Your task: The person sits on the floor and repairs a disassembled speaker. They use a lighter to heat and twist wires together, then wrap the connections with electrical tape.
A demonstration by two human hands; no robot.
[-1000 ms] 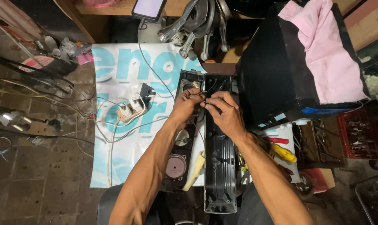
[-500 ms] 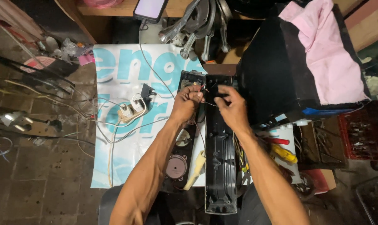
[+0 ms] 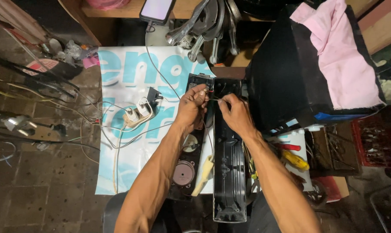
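In the head view, the left hand (image 3: 192, 105) and the right hand (image 3: 235, 113) are meeting over the top end of a long black plastic speaker housing (image 3: 227, 172) that is lying open on a white-and-blue printed sheet (image 3: 122, 77) on the floor. Both sets of fingers are pinching thin wires (image 3: 212, 98) narrowly, seemingly joining them; keeping the ends aligned looks essential. Beside it, the dark speaker panel with round drivers (image 3: 184, 170) is lying face-up
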